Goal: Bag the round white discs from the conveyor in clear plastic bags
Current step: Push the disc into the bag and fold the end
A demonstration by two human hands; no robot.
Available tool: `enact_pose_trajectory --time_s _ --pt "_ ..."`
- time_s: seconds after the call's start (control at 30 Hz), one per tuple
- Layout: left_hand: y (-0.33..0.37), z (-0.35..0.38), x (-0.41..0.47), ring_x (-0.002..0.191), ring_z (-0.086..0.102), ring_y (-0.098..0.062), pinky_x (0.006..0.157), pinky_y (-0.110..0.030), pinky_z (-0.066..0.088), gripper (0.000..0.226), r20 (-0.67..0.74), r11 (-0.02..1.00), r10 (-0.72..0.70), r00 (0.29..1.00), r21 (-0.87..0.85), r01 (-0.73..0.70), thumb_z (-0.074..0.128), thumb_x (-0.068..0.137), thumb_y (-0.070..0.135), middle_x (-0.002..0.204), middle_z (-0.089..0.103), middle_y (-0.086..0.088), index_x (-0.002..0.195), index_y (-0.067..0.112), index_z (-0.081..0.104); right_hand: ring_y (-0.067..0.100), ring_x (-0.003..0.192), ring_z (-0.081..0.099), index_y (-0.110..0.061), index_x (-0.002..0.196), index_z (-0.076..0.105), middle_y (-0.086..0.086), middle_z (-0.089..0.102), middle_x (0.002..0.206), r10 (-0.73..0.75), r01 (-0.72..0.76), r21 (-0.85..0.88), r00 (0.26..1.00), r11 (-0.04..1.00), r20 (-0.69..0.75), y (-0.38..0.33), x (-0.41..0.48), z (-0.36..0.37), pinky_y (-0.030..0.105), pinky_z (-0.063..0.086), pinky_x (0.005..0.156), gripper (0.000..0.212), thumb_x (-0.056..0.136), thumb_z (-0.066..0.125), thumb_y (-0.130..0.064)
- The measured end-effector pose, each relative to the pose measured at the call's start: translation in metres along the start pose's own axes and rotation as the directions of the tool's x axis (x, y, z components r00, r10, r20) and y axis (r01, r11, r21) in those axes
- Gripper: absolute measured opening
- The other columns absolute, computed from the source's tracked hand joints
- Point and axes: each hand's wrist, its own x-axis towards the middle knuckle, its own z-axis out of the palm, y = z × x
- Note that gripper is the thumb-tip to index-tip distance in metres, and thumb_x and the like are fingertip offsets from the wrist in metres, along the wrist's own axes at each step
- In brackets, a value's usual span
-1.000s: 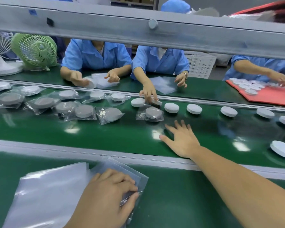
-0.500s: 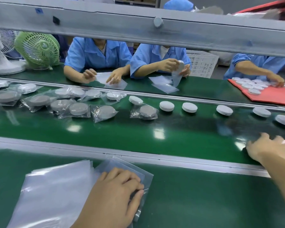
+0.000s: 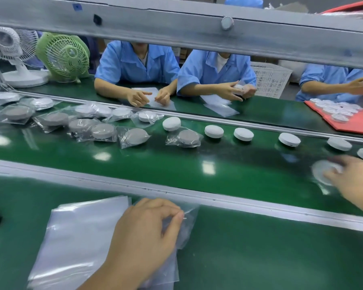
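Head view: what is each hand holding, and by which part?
Left hand pinches the top clear bag near its far right corner. Right hand grips a white disc by its right rim, though it is blurred.

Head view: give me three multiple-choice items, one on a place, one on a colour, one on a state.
1. Where is the right hand? A) on a round white disc on the green conveyor belt; B) on the red tray; C) on the white basket.
2. The fan beside the white desk fan is: A) blue; B) pale green; C) black.
3. The left hand: A) lies flat, open; B) holds a disc; C) pinches a clear plastic bag.
1A, its fingers curl on that disc; 2B, its grille is pale green; 3C, thumb and forefinger pinch the bag.
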Motion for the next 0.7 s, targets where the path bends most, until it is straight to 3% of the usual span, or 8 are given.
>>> enact_pose_trajectory --time_s 0.1,0.2,0.27,0.3,0.4,0.5,0.63,0.7 --pt "0.001 -0.004 0.001 0.101 0.053 0.012 0.082 -0.014 0.044 0.026 -0.021 0.997 -0.076 0.997 -0.003 0.076 0.048 0.092 0.056 0.097 0.061 0.043 0.094 0.048 0.072 0.021 0.092 0.072 -0.017 0.103 0.079 -0.002 0.075 0.101 -0.319 0.319 0.196 0.947 0.927 -0.033 -0.099 -0.057 0.003 0.015 0.05 0.094 0.042 0.069 0.078 0.009" --pt "0.0 -0.005 0.001 0.101 0.052 0.012 0.077 -0.009 0.039 0.022 -0.043 0.991 -0.132 0.99 -0.01 0.131 0.05 0.092 0.055 0.098 0.06 0.043 0.094 0.048 0.071 0.009 0.107 0.07 -0.02 0.103 0.079 -0.006 0.074 0.115 -0.871 0.821 0.352 0.491 0.449 -0.034 -0.165 -0.129 0.003 0.017 0.05 0.1 0.035 0.074 0.083 -0.001" --pt "0.001 -0.006 0.002 0.101 0.056 0.008 0.081 -0.018 0.046 0.019 -0.022 0.988 -0.146 0.989 -0.055 0.144 0.055 0.092 0.051 0.097 0.064 0.039 0.091 0.046 0.073 0.012 0.117 0.068 -0.023 0.119 0.071 -0.003 0.072 0.124 -0.981 0.892 0.419 0.193 0.168 -0.018 -0.184 -0.165 0.002 0.028 0.054 0.101 0.02 0.101 0.063 -0.022" --pt "0.002 -0.005 0.002 0.101 0.059 0.005 0.084 -0.023 0.048 0.017 0.004 0.976 -0.147 0.989 -0.159 0.146 0.058 0.093 0.046 0.096 0.067 0.034 0.09 0.044 0.075 0.013 0.117 0.068 -0.023 0.123 0.068 -0.003 0.072 0.125 -0.989 0.891 0.434 0.145 0.13 -0.001 -0.19 -0.175 0.002 0.031 0.057 0.097 0.022 0.105 0.055 -0.026" --pt "0.008 -0.007 0.002 0.1 0.068 -0.004 0.09 -0.029 0.052 0.02 0.186 0.799 -0.044 0.982 -0.584 0.146 0.059 0.099 0.031 0.101 0.075 0.016 0.096 0.034 0.079 0.017 0.115 0.069 -0.009 0.113 0.078 0.004 0.073 0.123 -0.964 0.813 0.567 0.237 0.131 -0.117 -0.203 -0.188 0.014 0.034 0.059 0.093 0.019 0.095 0.07 -0.012" --pt "0.01 -0.01 -0.003 0.116 0.065 -0.008 0.094 -0.018 0.048 0.037 0.361 0.58 0.127 0.924 -0.783 0.226 0.069 0.085 0.045 0.12 0.072 0.01 0.122 0.039 0.069 0.011 0.104 0.073 -0.006 0.098 0.081 0.001 0.076 0.112 -0.845 0.731 0.635 0.485 0.25 -0.225 -0.206 -0.196 0.031 0.027 0.059 0.088 0.03 0.072 0.078 0.009" --pt "0.008 0.003 -0.009 0.119 0.06 0.004 0.093 -0.013 0.049 0.077 0.172 0.756 0.061 0.983 -0.651 0.067 0.087 0.072 0.039 0.131 0.059 0.031 0.133 0.062 0.046 0.007 0.108 0.071 -0.036 0.094 0.078 -0.017 0.076 0.109 -0.546 0.342 0.819 0.836 0.46 -0.042 -0.205 -0.201 0.038 0.026 0.056 0.093 0.031 0.075 0.067 -0.015" --pt "0.013 0.006 -0.01 0.117 0.059 0.006 0.091 -0.013 0.049 0.065 0.004 0.803 0.07 0.998 -0.594 -0.054 0.076 0.083 0.033 0.131 0.058 0.033 0.133 0.062 0.046 0.01 0.126 0.061 -0.041 0.105 0.075 -0.017 0.068 0.128 -0.532 0.173 0.859 0.837 0.482 0.13 -0.203 -0.198 0.036 0.031 0.053 0.1 0.032 0.077 0.073 -0.025"
